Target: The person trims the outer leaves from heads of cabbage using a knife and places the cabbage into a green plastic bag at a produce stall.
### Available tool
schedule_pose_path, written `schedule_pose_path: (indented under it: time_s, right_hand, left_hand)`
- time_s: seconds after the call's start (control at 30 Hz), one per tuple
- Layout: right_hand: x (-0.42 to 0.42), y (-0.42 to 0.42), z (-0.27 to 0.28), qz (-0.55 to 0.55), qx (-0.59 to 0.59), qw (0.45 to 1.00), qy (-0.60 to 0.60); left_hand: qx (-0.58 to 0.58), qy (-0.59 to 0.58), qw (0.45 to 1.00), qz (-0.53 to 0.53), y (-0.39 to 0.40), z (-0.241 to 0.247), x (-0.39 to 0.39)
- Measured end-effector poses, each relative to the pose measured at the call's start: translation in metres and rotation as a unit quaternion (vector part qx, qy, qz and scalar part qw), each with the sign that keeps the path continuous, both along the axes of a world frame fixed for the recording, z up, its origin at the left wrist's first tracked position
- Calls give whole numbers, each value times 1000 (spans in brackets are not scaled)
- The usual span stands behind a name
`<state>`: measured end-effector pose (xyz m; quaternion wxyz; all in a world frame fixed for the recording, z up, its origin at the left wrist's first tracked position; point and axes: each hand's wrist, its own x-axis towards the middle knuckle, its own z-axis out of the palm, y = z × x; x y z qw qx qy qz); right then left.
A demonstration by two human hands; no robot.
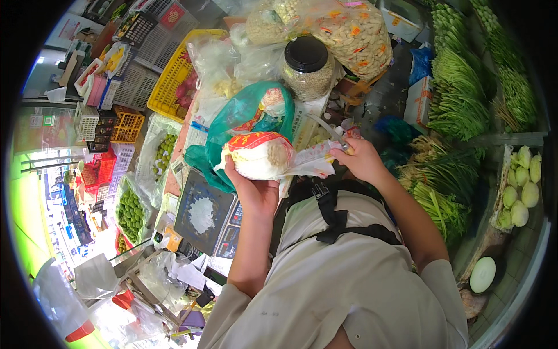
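My left hand (257,192) holds a pale, round vegetable, apparently a cabbage head (261,157), in a clear wrapper with a red and yellow printed band. Its cut stem end faces right. In my right hand (359,159) is a knife (324,126), its curved blade pointing up and left, together with crumpled printed wrapping (314,160) that stretches to the cabbage's right end. Just behind the cabbage lies a green plastic bag (222,126) with another wrapped head (273,102) in its opening.
A digital scale (202,213) stands left of my left forearm. Beyond the bag are a black-lidded plastic jar (307,72), a large bag of peanuts (353,39) and a yellow crate (163,91). Leafy greens (457,91) line the right side. Green fruit (130,211) fills a lined box at left.
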<state>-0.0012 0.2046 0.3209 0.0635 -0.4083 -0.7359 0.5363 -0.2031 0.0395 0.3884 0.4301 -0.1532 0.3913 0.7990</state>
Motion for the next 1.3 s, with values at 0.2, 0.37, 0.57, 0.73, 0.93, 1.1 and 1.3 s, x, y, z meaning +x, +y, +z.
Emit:
schedule_pose_path:
  time_s: [0.2, 0.37, 0.57, 0.73, 0.93, 1.1, 1.3]
  right_hand:
    - [-9, -4, 27, -47, 21, 993, 110]
    - [-30, -11, 82, -11, -72, 980, 186]
    - [-40, -15, 60, 35, 157, 967, 198]
    - [-36, -8, 47, -65, 168, 975, 128]
    - [-10, -3, -2, -8, 112, 994, -13]
    - [-5, -3, 10, -145, 74, 978, 134]
    - [-13, -20, 62, -15, 21, 977, 211]
  left_hand:
    - [10, -15, 999, -51, -5, -7, 4]
    - [-3, 22, 996, -91, -6, -12, 14]
    - [0, 123, 986, -114, -3, -14, 21]
    - [42, 112, 982, -145, -5, -6, 22]
    - [141, -20, 984, -110, 8, 0, 17]
    - [49, 44, 992, -109, 15, 0, 12]
    - [-81, 189, 969, -134, 33, -21, 23]
